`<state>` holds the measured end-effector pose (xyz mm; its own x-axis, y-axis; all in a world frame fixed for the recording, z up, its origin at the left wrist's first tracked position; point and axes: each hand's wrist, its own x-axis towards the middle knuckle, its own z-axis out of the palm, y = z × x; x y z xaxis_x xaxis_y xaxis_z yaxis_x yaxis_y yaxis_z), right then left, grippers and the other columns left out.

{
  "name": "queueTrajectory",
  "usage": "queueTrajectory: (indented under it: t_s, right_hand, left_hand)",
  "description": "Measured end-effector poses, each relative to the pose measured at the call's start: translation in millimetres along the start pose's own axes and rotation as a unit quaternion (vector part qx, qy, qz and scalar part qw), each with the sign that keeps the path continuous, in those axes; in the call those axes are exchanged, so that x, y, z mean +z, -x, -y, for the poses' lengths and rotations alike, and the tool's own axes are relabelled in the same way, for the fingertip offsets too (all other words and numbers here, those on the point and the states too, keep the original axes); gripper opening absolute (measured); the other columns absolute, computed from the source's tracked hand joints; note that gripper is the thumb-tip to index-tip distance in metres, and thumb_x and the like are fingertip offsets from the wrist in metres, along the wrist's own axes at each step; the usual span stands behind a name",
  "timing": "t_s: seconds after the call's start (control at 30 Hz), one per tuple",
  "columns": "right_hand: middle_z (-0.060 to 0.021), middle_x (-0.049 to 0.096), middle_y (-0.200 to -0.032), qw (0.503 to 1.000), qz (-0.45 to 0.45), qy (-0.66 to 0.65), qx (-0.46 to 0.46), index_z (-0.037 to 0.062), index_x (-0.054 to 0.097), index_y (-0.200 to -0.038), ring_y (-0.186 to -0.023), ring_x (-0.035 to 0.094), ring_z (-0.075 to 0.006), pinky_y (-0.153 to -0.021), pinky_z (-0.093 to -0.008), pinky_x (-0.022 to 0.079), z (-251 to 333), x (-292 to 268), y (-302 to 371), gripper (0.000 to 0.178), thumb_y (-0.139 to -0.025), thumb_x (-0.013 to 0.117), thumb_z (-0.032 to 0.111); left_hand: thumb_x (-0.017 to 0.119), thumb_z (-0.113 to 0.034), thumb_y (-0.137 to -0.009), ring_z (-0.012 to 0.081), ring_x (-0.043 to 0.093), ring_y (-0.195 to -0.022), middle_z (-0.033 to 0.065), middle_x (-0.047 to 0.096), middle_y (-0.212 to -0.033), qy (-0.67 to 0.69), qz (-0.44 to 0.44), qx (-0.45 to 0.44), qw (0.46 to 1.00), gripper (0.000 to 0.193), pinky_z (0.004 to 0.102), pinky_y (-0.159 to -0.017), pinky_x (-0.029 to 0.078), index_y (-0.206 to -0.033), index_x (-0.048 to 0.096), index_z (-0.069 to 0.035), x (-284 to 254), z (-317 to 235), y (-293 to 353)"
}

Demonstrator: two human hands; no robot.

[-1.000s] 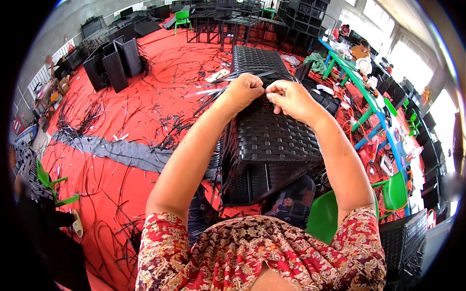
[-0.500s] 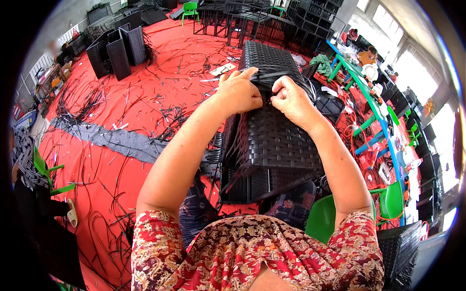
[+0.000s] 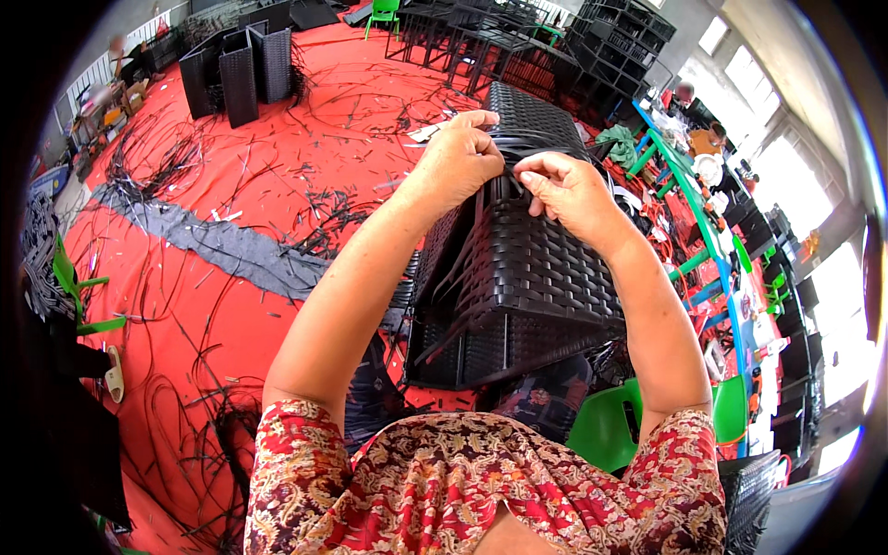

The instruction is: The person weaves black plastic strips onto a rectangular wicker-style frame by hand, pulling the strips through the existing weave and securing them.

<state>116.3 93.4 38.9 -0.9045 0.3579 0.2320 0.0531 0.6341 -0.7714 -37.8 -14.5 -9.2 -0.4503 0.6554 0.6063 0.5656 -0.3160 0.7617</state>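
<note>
A black woven plastic-rattan furniture piece (image 3: 546,273) stands tilted in front of my knees, its lower end partly unwoven. Loose black weaving strips (image 3: 538,143) lie across its middle, between its near and far woven faces. My left hand (image 3: 460,159) is closed in a pinch on a strip at the left edge of this gap. Just to its right, my right hand (image 3: 569,196) pinches a black strip between thumb and forefinger, its other fingers curled. The fingertips of both hands nearly meet, and they hide part of the strip.
Red floor covering (image 3: 268,176) is littered with strip scraps. A grey cloth strip (image 3: 217,245) lies to the left. Green chairs (image 3: 601,421) stand near my right side. A long green-edged table (image 3: 689,190) runs along the right, people beyond it. Black woven panels (image 3: 242,74) stand far left.
My right hand has turned, its thumb and forefinger now reaching left toward my left hand. My left fingers have curled in more. The view has shifted slightly.
</note>
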Motion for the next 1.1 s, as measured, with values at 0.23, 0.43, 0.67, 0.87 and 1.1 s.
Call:
queueTrajectory:
  t_s: [0.23, 0.43, 0.67, 0.87, 1.1]
  right_hand:
    - [0.0045, 0.051, -0.068, 0.993, 0.037, -0.101, 0.053, 0.0076, 0.053, -0.094, -0.053, 0.042, -0.002, -0.046, -0.0161, 0.031, -8, 0, -15, 0.012, -0.087, 0.062, 0.01]
    - [0.0047, 0.048, -0.067, 0.99, -0.01, -0.116, 0.079, 0.008, 0.048, -0.099, -0.051, 0.038, -0.0016, -0.043, -0.0168, 0.027, -2, 5, -10, 0.023, -0.082, 0.061, 0.004]
    - [0.0057, 0.048, -0.068, 0.994, 0.004, -0.071, 0.082, 0.0073, 0.048, -0.098, -0.053, 0.039, -0.0009, -0.047, -0.016, 0.029, 1, 10, -10, 0.022, -0.08, 0.061, 0.003]
    - [0.0049, 0.049, -0.069, 0.996, 0.032, 0.024, 0.081, 0.0035, 0.051, -0.091, -0.062, 0.043, -0.0019, -0.055, -0.0184, 0.034, 6, 12, -18, 0.019, -0.075, 0.06, 0.001]
    - [0.0044, 0.048, -0.066, 0.987, 0.097, 0.098, 0.081, 0.0027, 0.052, -0.086, -0.061, 0.043, -0.0032, -0.054, -0.0198, 0.035, 12, 1, -27, 0.015, -0.073, 0.061, 0.002]
  left_hand:
    - [0.067, -0.015, -0.082, 0.0099, 0.056, -0.08, 0.0057, 0.062, -0.094, -0.037, -0.062, 0.052, 0.996, 0.017, 0.0245, -0.069, 0.046, -0.084, 0.066, 0.001, 11, 25, 36]
    - [0.063, -0.016, -0.087, 0.0073, 0.054, -0.069, 0.001, 0.064, -0.081, 0.218, -0.035, -0.122, 0.968, 0.023, 0.0226, -0.065, 0.045, -0.099, 0.066, 0.003, 40, 42, 54]
    - [0.064, -0.014, -0.086, 0.0061, 0.053, -0.069, 0.001, 0.064, -0.081, 0.363, -0.038, -0.186, 0.912, 0.02, 0.0204, -0.063, 0.043, -0.098, 0.066, 0.003, 45, 36, 52]
    - [0.066, -0.016, -0.085, 0.0049, 0.047, -0.064, -0.002, 0.06, -0.074, 0.386, -0.017, -0.222, 0.895, 0.019, 0.0195, -0.059, 0.037, -0.095, 0.067, 0.0, 39, 34, 54]
    - [0.066, -0.016, -0.084, 0.0056, 0.045, -0.062, -0.0028, 0.058, -0.071, 0.407, 0.008, -0.212, 0.889, 0.017, 0.0204, -0.058, 0.035, -0.091, 0.067, -0.001, 40, 31, 52]
